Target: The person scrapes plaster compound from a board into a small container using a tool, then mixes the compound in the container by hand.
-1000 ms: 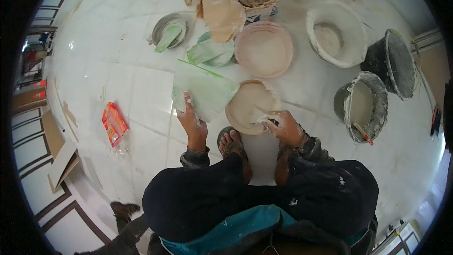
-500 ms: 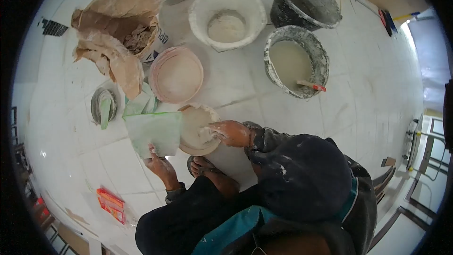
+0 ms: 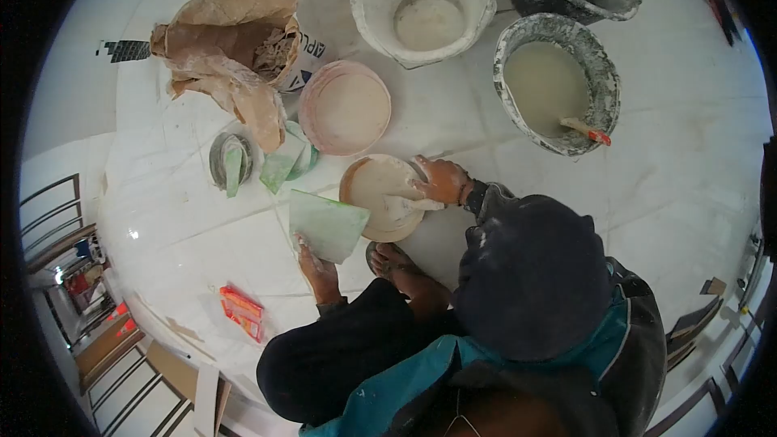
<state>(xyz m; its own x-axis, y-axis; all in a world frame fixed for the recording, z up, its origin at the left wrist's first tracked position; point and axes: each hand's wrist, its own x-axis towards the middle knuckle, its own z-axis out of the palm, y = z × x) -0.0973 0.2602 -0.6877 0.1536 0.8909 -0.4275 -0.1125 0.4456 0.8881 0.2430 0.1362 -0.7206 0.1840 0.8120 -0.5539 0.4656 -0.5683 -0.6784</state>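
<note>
A translucent green sheet [image 3: 327,225] is held at its lower edge by my left hand [image 3: 319,272], beside a round bowl of pale paste [image 3: 368,186]. My right hand [image 3: 443,180] grips the bowl's right rim, its fingertips reaching just inside. A paste-coated tool [image 3: 410,207] rests in the bowl, its end lying over the rim below my right hand. Paste marks the fingers of both hands.
A pink-rimmed bowl [image 3: 346,108], a white tub [image 3: 422,10] and two dark buckets stand beyond; the nearer bucket [image 3: 547,89] holds cloudy liquid and a red-tipped brush. Left are an open paper bag [image 3: 235,24], smaller green pieces [image 3: 279,165] and an orange packet [image 3: 241,312].
My right hand has left the tool and closed on the bowl's rim. The view has turned left, then partly back. The sheet is still in my left hand.
</note>
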